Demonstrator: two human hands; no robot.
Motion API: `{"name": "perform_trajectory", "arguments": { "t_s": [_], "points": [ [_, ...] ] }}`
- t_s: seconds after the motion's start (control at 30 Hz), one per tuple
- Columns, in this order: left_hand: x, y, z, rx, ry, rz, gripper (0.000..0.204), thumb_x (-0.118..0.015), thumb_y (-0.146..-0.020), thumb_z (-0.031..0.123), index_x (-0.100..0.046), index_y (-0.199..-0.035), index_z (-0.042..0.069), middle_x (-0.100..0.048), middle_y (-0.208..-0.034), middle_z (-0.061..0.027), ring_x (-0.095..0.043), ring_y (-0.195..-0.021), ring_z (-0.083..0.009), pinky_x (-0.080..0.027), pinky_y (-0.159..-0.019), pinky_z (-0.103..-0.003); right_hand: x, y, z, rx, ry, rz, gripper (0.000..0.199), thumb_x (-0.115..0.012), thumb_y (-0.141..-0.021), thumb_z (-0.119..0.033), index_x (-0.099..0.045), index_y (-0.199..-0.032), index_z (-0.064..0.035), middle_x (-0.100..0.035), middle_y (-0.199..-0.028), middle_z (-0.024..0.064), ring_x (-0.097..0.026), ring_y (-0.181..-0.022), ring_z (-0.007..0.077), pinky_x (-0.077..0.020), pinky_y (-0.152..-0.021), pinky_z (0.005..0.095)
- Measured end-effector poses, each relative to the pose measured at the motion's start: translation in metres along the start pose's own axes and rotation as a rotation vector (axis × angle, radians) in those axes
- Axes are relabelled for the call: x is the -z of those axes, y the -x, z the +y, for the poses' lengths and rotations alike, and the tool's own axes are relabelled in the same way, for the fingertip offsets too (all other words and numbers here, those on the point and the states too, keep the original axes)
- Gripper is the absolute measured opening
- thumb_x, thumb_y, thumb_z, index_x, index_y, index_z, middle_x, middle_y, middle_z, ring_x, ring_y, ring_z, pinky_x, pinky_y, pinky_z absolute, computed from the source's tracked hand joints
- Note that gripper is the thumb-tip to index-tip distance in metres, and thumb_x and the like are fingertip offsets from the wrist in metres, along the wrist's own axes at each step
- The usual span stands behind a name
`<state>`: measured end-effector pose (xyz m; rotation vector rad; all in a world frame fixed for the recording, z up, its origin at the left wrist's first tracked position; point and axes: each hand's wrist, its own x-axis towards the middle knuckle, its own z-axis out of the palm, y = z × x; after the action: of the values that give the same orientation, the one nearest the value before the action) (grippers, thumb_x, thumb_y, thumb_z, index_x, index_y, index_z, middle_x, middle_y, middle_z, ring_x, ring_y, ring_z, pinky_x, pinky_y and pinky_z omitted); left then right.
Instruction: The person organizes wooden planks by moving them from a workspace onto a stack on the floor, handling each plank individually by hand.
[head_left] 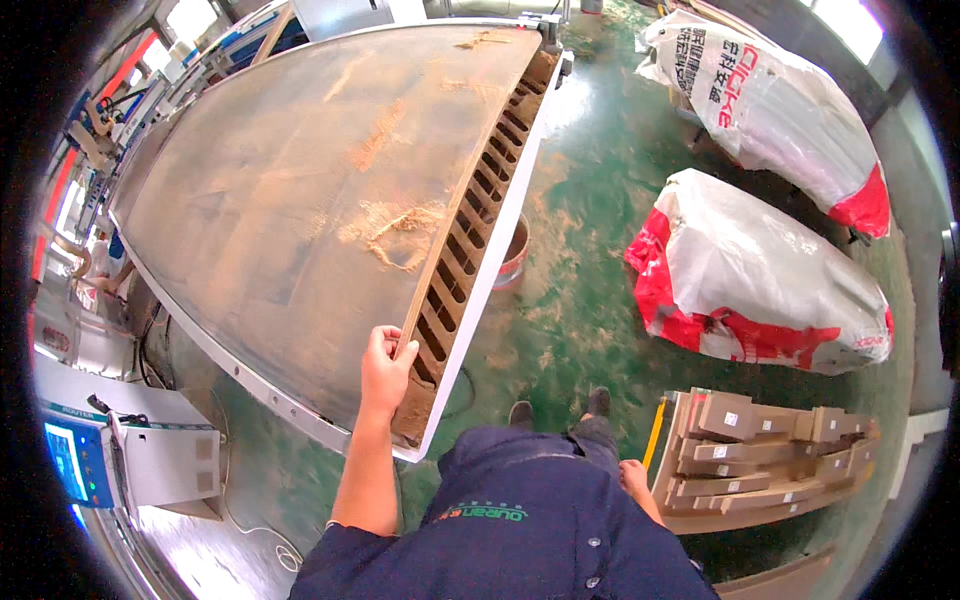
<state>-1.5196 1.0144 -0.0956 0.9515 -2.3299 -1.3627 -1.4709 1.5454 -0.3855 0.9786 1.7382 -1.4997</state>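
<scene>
My left hand (388,368) is closed at the near right corner of a large dusty panel (270,180) on the machine table. Its thumb and fingers pinch the near end of a thin wooden strip (462,205) that runs along the panel's right edge. Whether this strip is loose or part of the panel, I cannot tell. Beside it lies the slotted, dust-covered table border (465,243) with a white outer rail. My right hand (634,477) hangs low by my side with its fingers curled and nothing seen in them, near the stacked cardboard-brown pieces (725,465).
Two covered stacks, wrapped in white and red sheeting (770,265), stand on the right. A bucket (515,250) sits beside the table's right side. At lower left is a control cabinet (165,450) with a blue screen panel; a cable (235,515) trails over the green floor.
</scene>
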Motion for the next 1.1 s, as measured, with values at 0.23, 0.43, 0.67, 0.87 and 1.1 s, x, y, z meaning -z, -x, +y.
{"name": "perform_trajectory", "arguments": {
  "t_s": [0.23,0.43,0.67,0.87,1.1],
  "points": [
    [0.015,-0.064,-0.016,-0.062,0.092,0.035,0.023,-0.061,-0.089,0.017,-0.050,-0.102,0.001,-0.057,-0.074,-0.0034,-0.052,-0.065,-0.0100,-0.043,-0.060,-0.027,-0.011,0.009,-0.017,0.016,0.029,0.005,0.017,-0.056,-0.085,-0.012,-0.057,-0.100,-0.0026,-0.054,-0.067,0.0078,-0.048,-0.047,0.0164,-0.0386,-0.040,0.0304],
    [0.031,-0.145,-0.052,-0.213,-0.188,0.177,0.020,-0.054,-0.092,0.020,-0.050,-0.100,0.002,-0.062,-0.076,-0.0098,-0.059,-0.066,-0.0207,-0.048,-0.061,-0.034,-0.009,0.014,-0.013,-0.011,-0.008,0.040,0.020,-0.056,-0.084,-0.012,-0.058,-0.100,-0.0016,-0.058,-0.072,0.0108,-0.053,-0.053,0.0181,-0.0436,-0.045,0.0307],
    [0.048,-0.188,-0.028,-0.401,-0.959,0.333,0.019,-0.044,-0.092,0.018,-0.054,-0.097,0.002,-0.061,-0.094,-0.0188,-0.063,-0.091,-0.0367,-0.052,-0.076,-0.047,0.003,0.001,0.014,0.023,0.038,0.015,0.019,-0.051,-0.086,-0.014,-0.057,-0.104,-0.0068,-0.056,-0.071,0.0067,-0.050,-0.048,0.0156,-0.0434,-0.042,0.0315],
    [0.039,-0.206,-0.027,-0.183,-0.868,0.325,0.018,-0.044,-0.092,0.015,-0.054,-0.100,0.002,-0.055,-0.108,-0.0191,-0.062,-0.095,-0.0358,-0.053,-0.076,-0.047,0.001,0.026,0.016,0.018,0.008,0.089,0.018,-0.055,-0.084,-0.014,-0.060,-0.098,-0.0027,-0.058,-0.070,0.0079,-0.055,-0.055,0.0168,-0.0454,-0.048,0.0302],
    [0.067,-0.243,-0.049,-0.096,-0.902,0.461,0.019,-0.044,-0.094,0.016,-0.054,-0.103,0.003,-0.055,-0.109,-0.0176,-0.062,-0.095,-0.0366,-0.052,-0.077,-0.048,0.016,0.030,0.045,0.219,0.114,0.107,0.015,-0.060,-0.081,-0.013,-0.064,-0.086,0.0001,-0.063,-0.072,0.0090,-0.062,-0.065,0.0193,-0.0487,-0.056,0.0320]
  ]
}}
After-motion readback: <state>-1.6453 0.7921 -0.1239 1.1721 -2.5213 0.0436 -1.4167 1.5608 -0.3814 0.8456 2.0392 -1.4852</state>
